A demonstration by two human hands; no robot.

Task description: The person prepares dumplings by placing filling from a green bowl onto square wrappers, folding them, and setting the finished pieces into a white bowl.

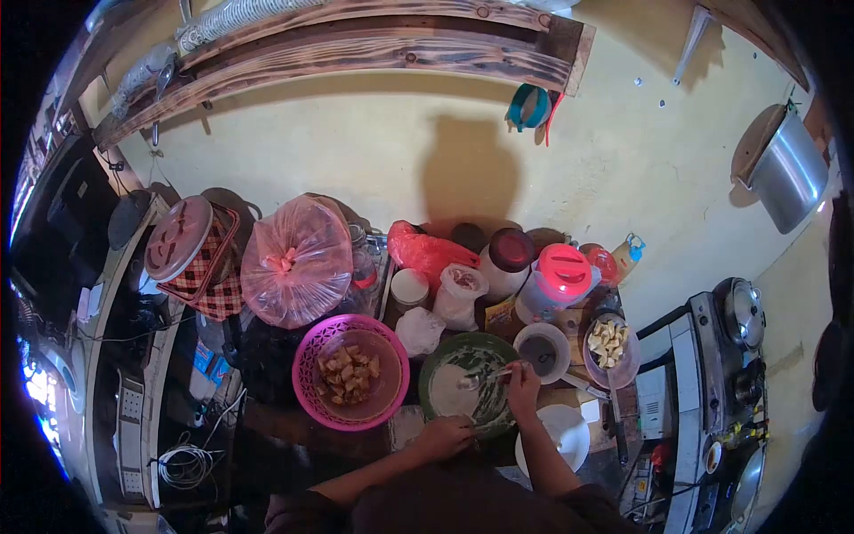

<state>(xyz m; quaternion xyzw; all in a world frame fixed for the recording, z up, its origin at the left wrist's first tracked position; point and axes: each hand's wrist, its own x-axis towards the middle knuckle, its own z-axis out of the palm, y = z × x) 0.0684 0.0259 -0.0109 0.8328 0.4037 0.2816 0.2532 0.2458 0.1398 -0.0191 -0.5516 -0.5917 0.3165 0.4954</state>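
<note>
A green bowl (429, 363) holds a pool of white batter (451, 392), with white smears up its right inner side. My right hand (523, 392), fingers closed round the handle of a metal spoon (483, 380), is over the bowl's right side; the spoon's head is in or just above the batter. At the near rim of the bowl, my left hand (447, 438) is curled and seems to grip the edge. Left of the bowl is a pink basket (307, 409) holding a tan strainer-like dish with brown chunks (348, 374).
Behind the bowl stand a white bag (460, 298), a knotted white bag (419, 331) and a red-lidded jug (560, 285). To the right are a white cup of dark liquid (556, 336), a bowl of pale pieces (608, 344), a knife (620, 436) and a white plate (569, 427).
</note>
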